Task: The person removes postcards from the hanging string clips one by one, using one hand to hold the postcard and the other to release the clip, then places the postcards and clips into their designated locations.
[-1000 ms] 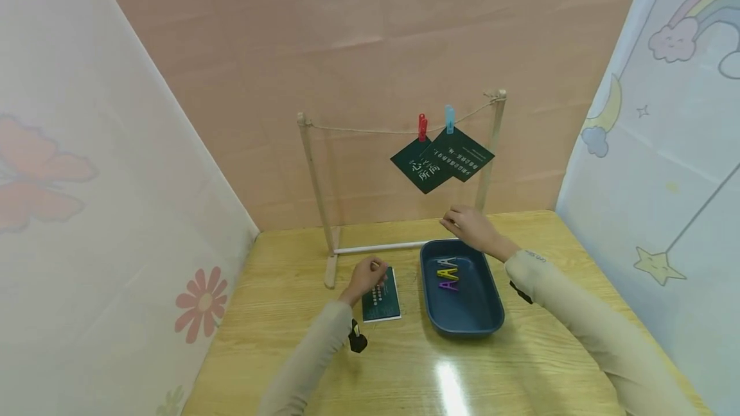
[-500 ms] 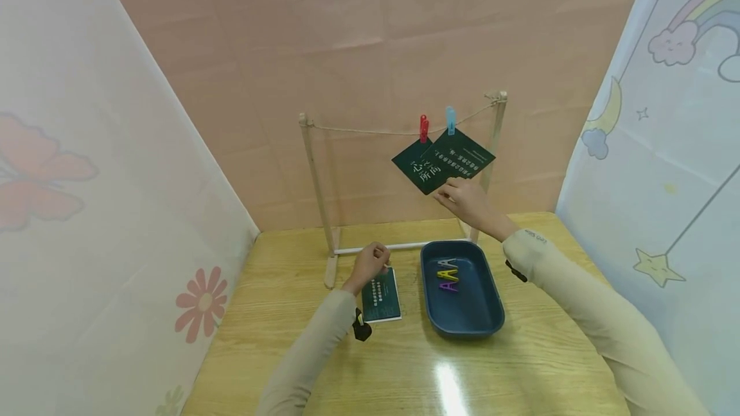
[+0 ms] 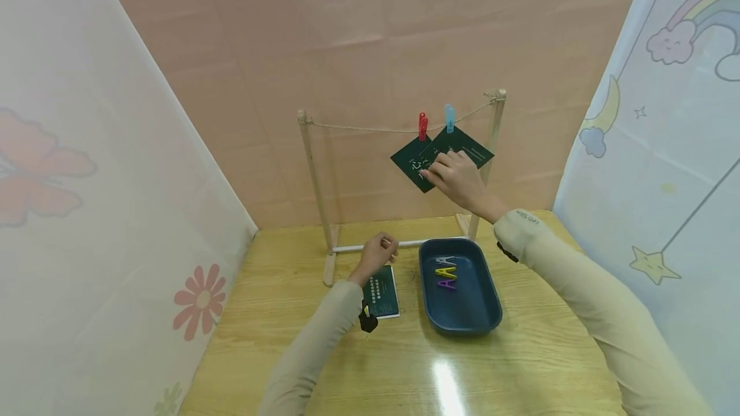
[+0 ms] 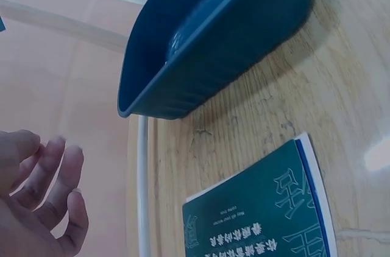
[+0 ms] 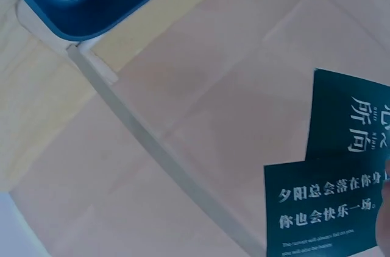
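Note:
Two dark green cards with white lettering hang from a string; the right card (image 3: 448,138) overlaps the left card (image 3: 407,158). A red clothespin (image 3: 423,127) and a light blue clothespin (image 3: 449,119) hold them up. My right hand (image 3: 459,178) is in front of the cards, its fingers bent and partly covering them; contact cannot be made out. Only a sliver of that hand shows in the right wrist view. My left hand (image 3: 378,254), loosely curled with nothing in it, hovers by the far end of a card stack (image 4: 256,208) on the table.
A dark blue tray (image 3: 462,316) holds grey, yellow and purple clothespins (image 3: 446,284). Behind it stands a wooden frame, with a left post (image 3: 313,178), a right post (image 3: 496,130) and a white bottom bar (image 3: 349,248). Patterned sheets flank the wooden table (image 3: 277,313).
My right hand has risen from above the tray to in front of the hanging cards. My left hand has shifted slightly up and to the right. Cards and clothespins stay put.

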The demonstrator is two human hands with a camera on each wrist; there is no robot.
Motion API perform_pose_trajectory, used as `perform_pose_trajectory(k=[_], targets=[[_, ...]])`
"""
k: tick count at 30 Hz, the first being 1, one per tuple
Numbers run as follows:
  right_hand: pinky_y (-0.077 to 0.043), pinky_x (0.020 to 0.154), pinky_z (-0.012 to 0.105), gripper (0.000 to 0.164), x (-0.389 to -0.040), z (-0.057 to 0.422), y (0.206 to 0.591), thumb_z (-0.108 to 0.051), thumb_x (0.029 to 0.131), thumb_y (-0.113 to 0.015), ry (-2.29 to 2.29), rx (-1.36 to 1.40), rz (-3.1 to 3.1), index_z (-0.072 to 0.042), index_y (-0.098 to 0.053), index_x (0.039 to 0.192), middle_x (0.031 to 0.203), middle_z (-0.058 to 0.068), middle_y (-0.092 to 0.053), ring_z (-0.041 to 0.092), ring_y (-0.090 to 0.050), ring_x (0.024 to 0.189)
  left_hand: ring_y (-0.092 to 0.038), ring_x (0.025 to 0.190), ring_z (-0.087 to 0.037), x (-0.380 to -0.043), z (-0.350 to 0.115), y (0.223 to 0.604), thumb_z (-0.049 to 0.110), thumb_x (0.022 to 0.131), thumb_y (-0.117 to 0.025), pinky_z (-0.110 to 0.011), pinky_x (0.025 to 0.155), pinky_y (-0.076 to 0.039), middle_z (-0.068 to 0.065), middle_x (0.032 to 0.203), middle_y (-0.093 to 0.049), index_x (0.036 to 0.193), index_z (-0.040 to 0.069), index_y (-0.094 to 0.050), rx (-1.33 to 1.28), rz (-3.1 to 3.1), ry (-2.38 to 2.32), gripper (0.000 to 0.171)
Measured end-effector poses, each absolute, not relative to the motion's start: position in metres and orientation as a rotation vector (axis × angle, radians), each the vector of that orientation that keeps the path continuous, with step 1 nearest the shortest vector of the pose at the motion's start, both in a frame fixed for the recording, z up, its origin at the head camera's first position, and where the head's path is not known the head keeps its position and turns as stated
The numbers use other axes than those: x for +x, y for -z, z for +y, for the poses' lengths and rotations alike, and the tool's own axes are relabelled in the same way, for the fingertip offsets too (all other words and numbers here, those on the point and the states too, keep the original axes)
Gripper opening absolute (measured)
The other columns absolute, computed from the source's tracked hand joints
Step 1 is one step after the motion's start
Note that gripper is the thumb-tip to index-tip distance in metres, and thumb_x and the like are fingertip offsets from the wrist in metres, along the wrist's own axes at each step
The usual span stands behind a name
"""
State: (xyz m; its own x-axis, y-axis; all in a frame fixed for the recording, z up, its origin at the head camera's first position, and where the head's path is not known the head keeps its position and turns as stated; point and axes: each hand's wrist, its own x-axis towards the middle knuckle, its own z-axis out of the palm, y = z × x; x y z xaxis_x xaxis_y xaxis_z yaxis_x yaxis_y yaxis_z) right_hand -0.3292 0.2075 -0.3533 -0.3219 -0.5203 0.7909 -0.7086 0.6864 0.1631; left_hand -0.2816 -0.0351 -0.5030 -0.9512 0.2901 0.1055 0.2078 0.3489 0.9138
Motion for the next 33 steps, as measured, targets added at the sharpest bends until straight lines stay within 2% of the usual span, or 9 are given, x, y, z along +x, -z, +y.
perform_pose_trajectory(k=[5, 11, 18, 23, 25, 29, 33], targets=[[-0.041, 0.066, 0.043, 0.016, -0.331, 0.203, 0.340, -0.013, 0.084, -0.079, -0.277, 0.921, -1.972, -0.001, -0.071, 0.091, 0.086, 0.012, -0.064, 0.031, -0.055, 0.076, -0.069, 0.073, -0.029, -0.281, -0.034, 0.499, 0.013, 0.103, -0.055, -0.034, 0.066, -0.057, -0.014, 0.087, -0.067, 0.110, 0.000, -0.062, 0.504, 2.549, -1.688, 0.016], [-0.040, 0.067, 0.044, 0.018, -0.335, 0.200, 0.320, -0.016, 0.087, -0.077, -0.248, 0.868, -1.936, 0.000, -0.070, 0.094, 0.094, 0.014, -0.064, 0.033, -0.052, 0.078, -0.067, 0.066, -0.017, -0.281, -0.033, 0.493, 0.017, 0.104, -0.054, -0.030, 0.062, -0.055, -0.020, 0.092, -0.068, 0.113, -0.004, -0.061, 0.548, 2.608, -1.654, 0.023], [-0.038, 0.076, 0.048, 0.022, -0.335, 0.194, 0.290, -0.021, 0.094, -0.071, -0.169, 0.818, -1.933, 0.000, -0.068, 0.101, 0.104, 0.019, -0.062, 0.038, -0.050, 0.091, -0.068, 0.068, -0.022, -0.285, -0.029, 0.479, 0.016, 0.104, -0.055, -0.046, 0.069, -0.057, -0.022, 0.094, -0.067, 0.112, -0.003, -0.061, 0.532, 2.634, -1.705, 0.022], [-0.036, 0.076, 0.048, 0.025, -0.336, 0.190, 0.268, -0.022, 0.097, -0.066, -0.134, 0.778, -1.953, 0.001, -0.068, 0.107, 0.110, 0.018, -0.061, 0.037, -0.048, 0.097, -0.069, 0.069, -0.024, -0.288, -0.025, 0.476, 0.014, 0.104, -0.054, -0.036, 0.067, -0.058, -0.025, 0.097, -0.067, 0.112, -0.002, -0.060, 0.577, 2.613, -1.722, 0.019], [-0.037, 0.080, 0.048, 0.026, -0.337, 0.188, 0.260, -0.022, 0.098, -0.064, -0.126, 0.769, -2.004, 0.000, -0.068, 0.112, 0.115, 0.018, -0.062, 0.037, -0.049, 0.102, -0.068, 0.068, -0.021, -0.289, -0.025, 0.476, 0.015, 0.104, -0.054, -0.031, 0.064, -0.057, -0.025, 0.097, -0.067, 0.112, -0.001, -0.060, 0.597, 2.611, -1.720, 0.019], [-0.037, 0.097, 0.051, 0.031, -0.336, 0.185, 0.249, -0.024, 0.103, -0.055, -0.100, 0.758, -2.191, -0.002, -0.064, 0.124, 0.129, 0.018, -0.060, 0.039, -0.049, 0.118, -0.067, 0.067, -0.020, -0.290, -0.025, 0.474, 0.018, 0.104, -0.053, -0.032, 0.064, -0.056, -0.023, 0.096, -0.067, 0.112, -0.001, -0.060, 0.632, 2.615, -1.718, 0.021], [-0.032, 0.107, 0.052, 0.035, -0.337, 0.184, 0.246, -0.023, 0.106, -0.049, -0.079, 0.732, -2.341, -0.002, -0.060, 0.132, 0.137, 0.018, -0.055, 0.040, -0.046, 0.125, -0.069, 0.075, -0.035, -0.291, -0.025, 0.473, 0.019, 0.105, -0.053, -0.041, 0.067, -0.058, -0.025, 0.097, -0.067, 0.114, -0.003, -0.059, 0.663, 2.612, -1.731, 0.025]])
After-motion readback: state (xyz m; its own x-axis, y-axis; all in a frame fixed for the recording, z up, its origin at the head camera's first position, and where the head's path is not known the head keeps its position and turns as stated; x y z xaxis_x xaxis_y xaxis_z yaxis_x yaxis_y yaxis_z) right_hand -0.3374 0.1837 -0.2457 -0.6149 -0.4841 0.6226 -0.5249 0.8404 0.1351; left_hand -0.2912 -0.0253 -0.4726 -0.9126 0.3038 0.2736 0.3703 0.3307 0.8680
